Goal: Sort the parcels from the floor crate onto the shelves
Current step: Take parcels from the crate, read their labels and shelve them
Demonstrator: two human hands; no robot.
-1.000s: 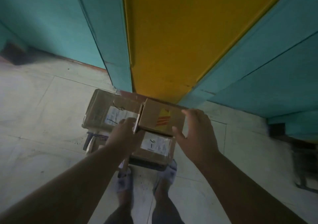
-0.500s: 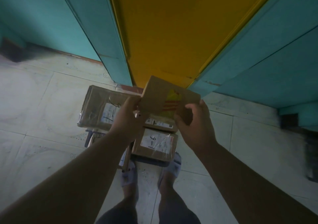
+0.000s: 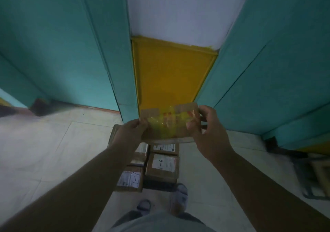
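Note:
A small brown cardboard parcel (image 3: 169, 123) with yellow tape across its face is held up in front of me, above the parcels on the floor. My left hand (image 3: 129, 133) grips its left edge and my right hand (image 3: 205, 128) pinches its right edge. Below it, several taped cardboard parcels with white labels lie packed together on the floor, one marked "6-1" (image 3: 163, 165) and one marked "7-1" (image 3: 131, 179). The crate under them is mostly hidden.
A yellow panel (image 3: 171, 76) stands straight ahead between teal panels on the left (image 3: 71, 44) and right (image 3: 276, 62). Pale floor tiles (image 3: 44, 151) spread around. My feet (image 3: 180, 198) stand just behind the parcels. Dark metal framing (image 3: 312, 174) sits at the right edge.
Both hands have lifted the small parcel up off the pile and turned its taped face toward me. My view has tilted upward.

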